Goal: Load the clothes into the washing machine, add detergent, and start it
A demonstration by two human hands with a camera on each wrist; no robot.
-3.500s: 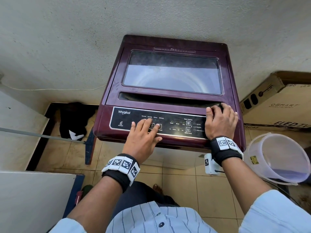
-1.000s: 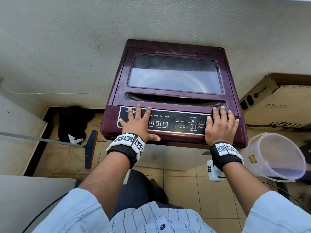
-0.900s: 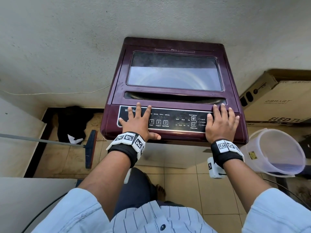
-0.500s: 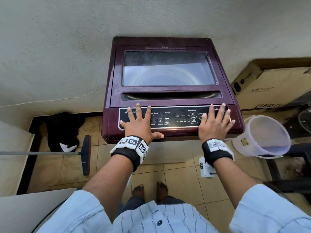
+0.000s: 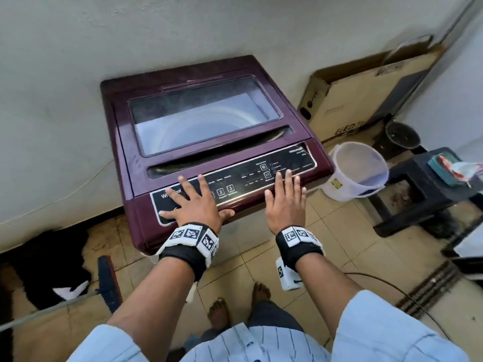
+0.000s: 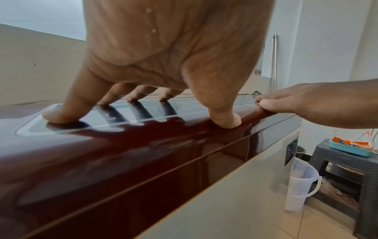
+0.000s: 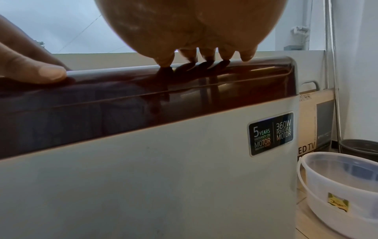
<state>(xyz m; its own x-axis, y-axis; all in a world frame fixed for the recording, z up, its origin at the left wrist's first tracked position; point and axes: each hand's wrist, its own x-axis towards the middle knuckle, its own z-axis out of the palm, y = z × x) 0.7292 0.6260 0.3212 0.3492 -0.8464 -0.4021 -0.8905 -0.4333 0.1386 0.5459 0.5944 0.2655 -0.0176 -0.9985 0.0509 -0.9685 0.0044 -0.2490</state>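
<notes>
Resting flat, fingers spread: left hand (image 5: 194, 205) and right hand (image 5: 286, 202) on the control panel (image 5: 290, 168) of the washing machine (image 5: 209, 142) against the wall. Heavy, rigid, glossy; light fingertip press on buttons suffices.

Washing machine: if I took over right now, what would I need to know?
Left hand: flat, fingers spread, resting on the control panel.
Right hand: flat, fingertips on the panel's right part.
Washing machine: lid shut. Clothes inside can't be seen.
White bucket stands on the floor to the right.
Done: lid closed.
Left: no lit display is visible, so check it is running.
</notes>
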